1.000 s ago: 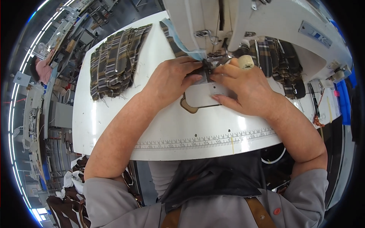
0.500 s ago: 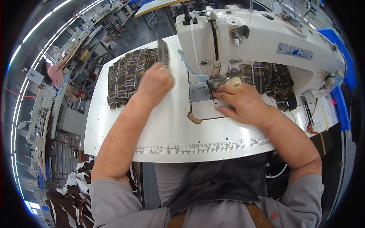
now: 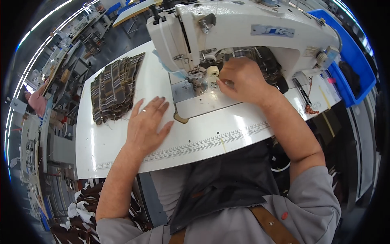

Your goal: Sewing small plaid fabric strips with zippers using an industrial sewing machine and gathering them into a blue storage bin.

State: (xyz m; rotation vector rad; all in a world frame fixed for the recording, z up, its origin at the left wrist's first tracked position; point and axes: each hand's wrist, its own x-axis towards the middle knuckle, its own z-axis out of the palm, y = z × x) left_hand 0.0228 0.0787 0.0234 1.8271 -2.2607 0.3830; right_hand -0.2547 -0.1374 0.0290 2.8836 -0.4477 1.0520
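Observation:
My left hand rests on the white table, its fingers spread and nothing in it. Just left of it lies a stack of striped brown and grey fabric pieces. My right hand is raised to the right of the needle area of a white sewing machine, fingers curled toward the thumb. The hand is partly blurred, and anything in its fingers is hidden. Behind it, under the machine arm, more striped fabric pieces are heaped. The metal needle plate shows bare beside the presser foot.
A measuring scale runs along the table's front edge. Dark tweezers or snips lie at the right, near a blue bin. Brown and white cloth is piled at the lower left. Another person sits farther off.
My left hand held up a striped piece beside the stack; now it lies empty on the table. My right hand has risen from the needle plate and curled. The view has turned rightward.

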